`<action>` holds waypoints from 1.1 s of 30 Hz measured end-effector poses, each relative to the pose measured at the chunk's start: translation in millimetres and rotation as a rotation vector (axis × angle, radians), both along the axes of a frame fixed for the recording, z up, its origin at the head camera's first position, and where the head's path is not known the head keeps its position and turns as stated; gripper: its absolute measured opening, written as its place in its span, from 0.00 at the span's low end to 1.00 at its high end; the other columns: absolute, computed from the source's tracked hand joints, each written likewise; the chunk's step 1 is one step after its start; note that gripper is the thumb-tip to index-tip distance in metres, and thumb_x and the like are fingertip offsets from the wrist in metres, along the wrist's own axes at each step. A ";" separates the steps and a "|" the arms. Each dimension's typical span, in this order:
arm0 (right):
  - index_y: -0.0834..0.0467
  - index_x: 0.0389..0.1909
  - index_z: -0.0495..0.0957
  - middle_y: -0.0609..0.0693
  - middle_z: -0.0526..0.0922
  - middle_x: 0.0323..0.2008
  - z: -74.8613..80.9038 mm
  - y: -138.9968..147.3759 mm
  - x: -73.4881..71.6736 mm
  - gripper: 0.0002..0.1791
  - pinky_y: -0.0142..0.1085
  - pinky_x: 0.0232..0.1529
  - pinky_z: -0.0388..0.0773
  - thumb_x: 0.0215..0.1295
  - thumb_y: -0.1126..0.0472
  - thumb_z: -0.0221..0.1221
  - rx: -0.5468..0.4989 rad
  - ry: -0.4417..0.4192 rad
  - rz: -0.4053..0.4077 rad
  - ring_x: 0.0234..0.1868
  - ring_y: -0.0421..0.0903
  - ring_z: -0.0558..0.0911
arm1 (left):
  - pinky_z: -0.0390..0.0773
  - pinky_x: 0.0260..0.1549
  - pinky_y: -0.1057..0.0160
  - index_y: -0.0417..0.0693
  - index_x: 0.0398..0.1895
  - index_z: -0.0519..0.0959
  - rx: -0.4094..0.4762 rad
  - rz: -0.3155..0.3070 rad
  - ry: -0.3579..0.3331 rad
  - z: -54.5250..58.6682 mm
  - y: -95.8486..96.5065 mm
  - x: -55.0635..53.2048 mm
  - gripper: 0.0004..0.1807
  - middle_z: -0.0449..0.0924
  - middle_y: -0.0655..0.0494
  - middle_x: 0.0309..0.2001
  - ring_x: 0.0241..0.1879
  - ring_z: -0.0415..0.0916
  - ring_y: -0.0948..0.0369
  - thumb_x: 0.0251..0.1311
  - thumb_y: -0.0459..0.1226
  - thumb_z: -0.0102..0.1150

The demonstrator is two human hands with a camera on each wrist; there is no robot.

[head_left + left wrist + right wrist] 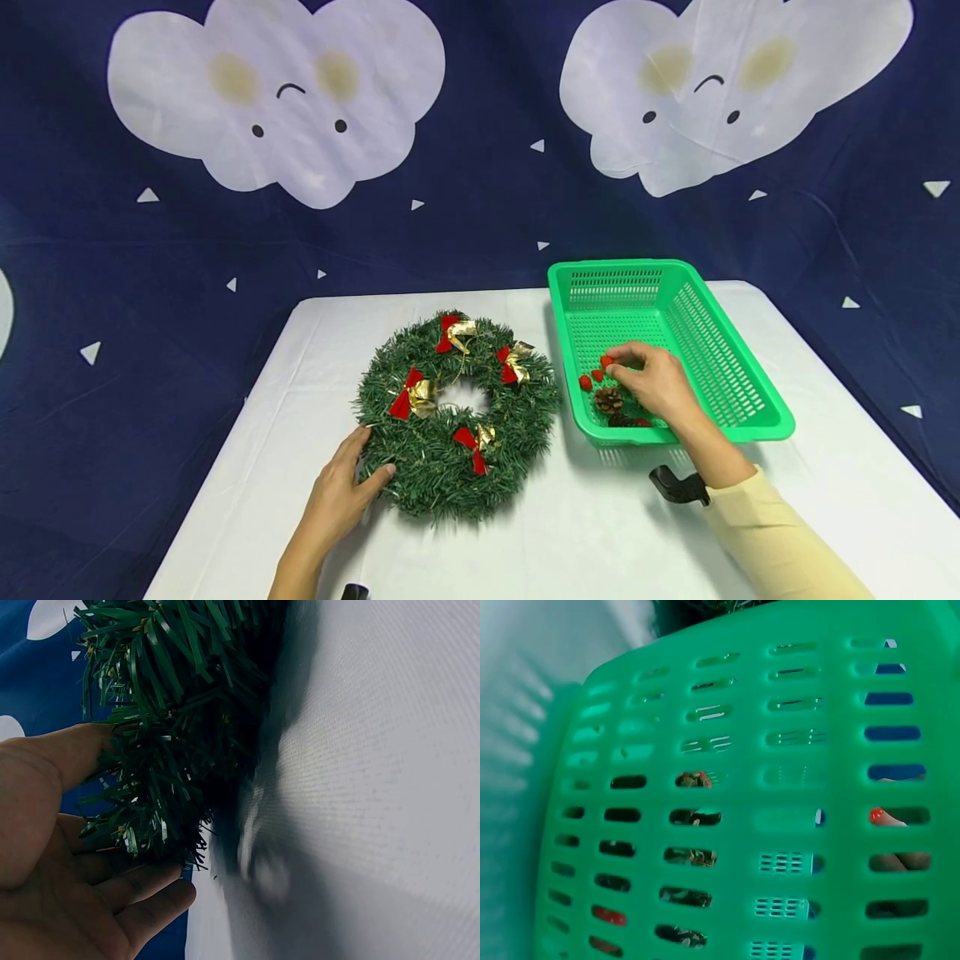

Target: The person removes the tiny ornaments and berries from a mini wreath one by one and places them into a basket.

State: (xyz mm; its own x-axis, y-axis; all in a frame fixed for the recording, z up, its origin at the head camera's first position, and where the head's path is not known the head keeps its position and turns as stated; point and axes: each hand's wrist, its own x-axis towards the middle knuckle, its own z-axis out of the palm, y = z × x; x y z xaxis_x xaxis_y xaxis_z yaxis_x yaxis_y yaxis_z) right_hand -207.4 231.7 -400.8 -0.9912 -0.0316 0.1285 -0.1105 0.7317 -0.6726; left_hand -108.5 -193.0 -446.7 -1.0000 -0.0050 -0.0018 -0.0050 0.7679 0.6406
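Note:
A green artificial wreath with several red-and-gold bows lies on the white table. At its near left edge my left hand touches the greenery, thumb and fingers spread around the edge; the fingers look relaxed. Inside the green basket, my right hand pinches a small red berry-like ornament between thumb and fingertips. Other red ornaments and a brown pine cone lie beside that hand. The right wrist view looks through the slotted basket wall, which hides most of the hand.
The basket stands at the right of the table, close to the wreath's right side. A white cloth covers the table. Behind it hangs a dark blue backdrop with clouds. Dark wrist mounts sit at my wrists.

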 end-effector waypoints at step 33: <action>0.56 0.45 0.82 0.58 0.86 0.41 -1.3 33.8 -0.4 0.13 0.39 0.32 0.74 0.61 0.59 0.59 0.195 -0.024 0.046 0.43 0.58 0.81 | 0.61 0.62 0.36 0.39 0.71 0.57 -0.003 0.007 0.047 0.3 1.0 2.1 0.40 0.54 0.41 0.72 0.68 0.57 0.39 0.60 0.45 0.60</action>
